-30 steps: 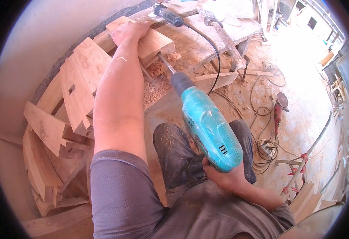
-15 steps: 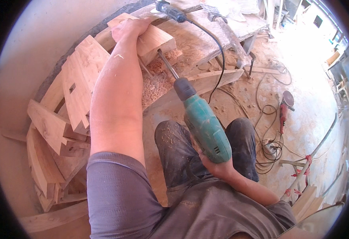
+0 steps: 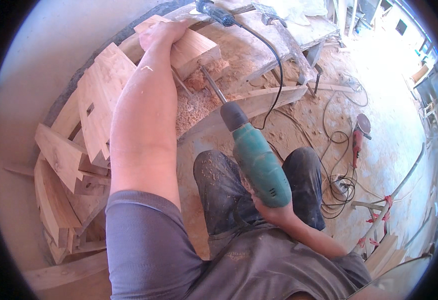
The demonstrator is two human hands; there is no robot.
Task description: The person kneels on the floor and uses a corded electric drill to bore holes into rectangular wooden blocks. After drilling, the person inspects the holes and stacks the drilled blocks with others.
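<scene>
Plastic drill [image 3: 261,162], smooth wooden block [image 3: 196,49]

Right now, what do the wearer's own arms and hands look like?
Left hand and right hand look ungloved, the right partly hidden. Left sleeve: short, purplish-grey fabric, banded hem. Right sleeve: short, dark grey. Left forearm is bare, with a pale fleck; right forearm is bare too.

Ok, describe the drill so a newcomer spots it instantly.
Find the person's knees, mid-picture. The drill rises from between them, right hand at its rear, bit pointing at the wooden block. Its teal body sets it apart from the red grinder on the floor.
</scene>
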